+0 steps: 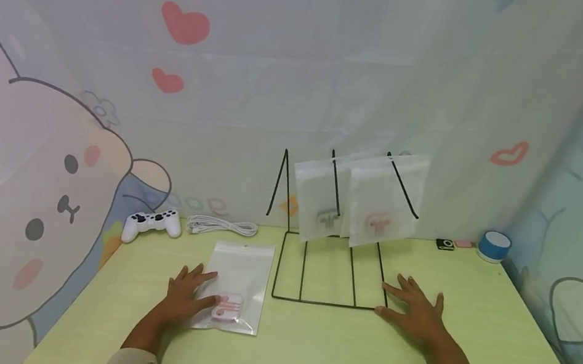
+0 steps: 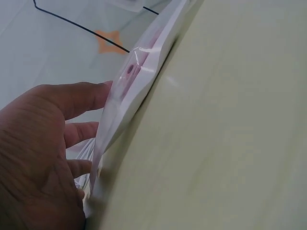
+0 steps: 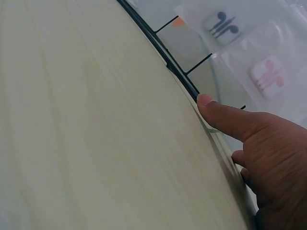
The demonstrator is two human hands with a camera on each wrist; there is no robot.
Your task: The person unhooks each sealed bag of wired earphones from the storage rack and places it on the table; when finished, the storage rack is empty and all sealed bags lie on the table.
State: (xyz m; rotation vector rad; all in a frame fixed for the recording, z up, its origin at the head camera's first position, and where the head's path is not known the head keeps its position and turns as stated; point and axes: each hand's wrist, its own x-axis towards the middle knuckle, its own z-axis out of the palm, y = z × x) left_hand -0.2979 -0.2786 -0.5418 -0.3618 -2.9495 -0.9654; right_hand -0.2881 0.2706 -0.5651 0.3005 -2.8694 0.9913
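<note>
A clear plastic bag (image 1: 248,263) lies flat on the table, holding a small white case (image 1: 226,307) with pink earphone shapes. My left hand (image 1: 184,299) rests at its left side, fingers spread, thumb tip beside the case; the left wrist view shows the fingertips at the bag's edge. A black wire rack (image 1: 327,304) stands to the right. From its upper prongs hang bags, one (image 1: 318,192) with a dark earphone case and another (image 1: 388,189) with a pink one. My right hand (image 1: 415,311) has its fingers spread, thumb at the rack's front right corner.
At the back left are a white game controller (image 1: 153,222) and a bundled white cable (image 1: 222,226). Toward the back right sit a small black player (image 1: 445,244), a pink piece (image 1: 463,244) and a blue-and-white round container (image 1: 494,246). A printed curtain (image 1: 259,90) hangs behind the table.
</note>
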